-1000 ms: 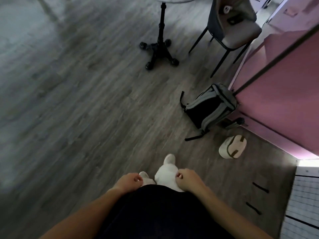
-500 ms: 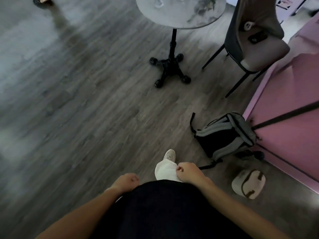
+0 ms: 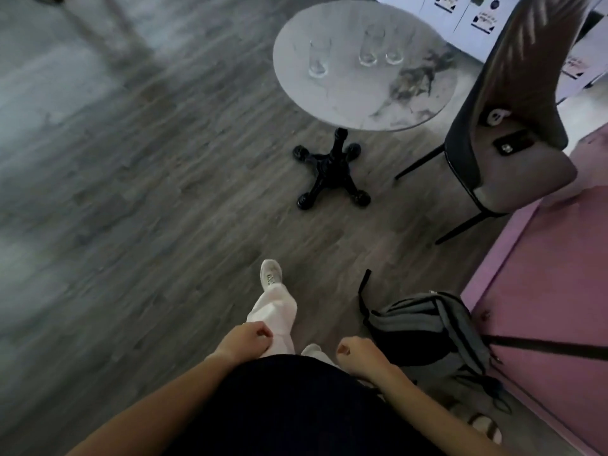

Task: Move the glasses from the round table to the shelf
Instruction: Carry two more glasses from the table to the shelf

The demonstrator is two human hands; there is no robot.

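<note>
Glasses (image 3: 357,51) on round table (image 3: 362,103); well beyond curled, empty hands (image 3: 250,337).

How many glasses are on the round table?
3. One glass stands alone on the left side of the round table. Two more, a taller glass and a shorter glass, stand close together near the middle. The picture is blurry, so another could be missed.

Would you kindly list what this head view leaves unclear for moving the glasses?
- Shelf: not in view.
- Glasses on the round table: blurred; three seem to stand there, contents unclear.
- Left hand and right hand: fingers curled under, seemingly empty.
- Chair: top cut off.
</note>
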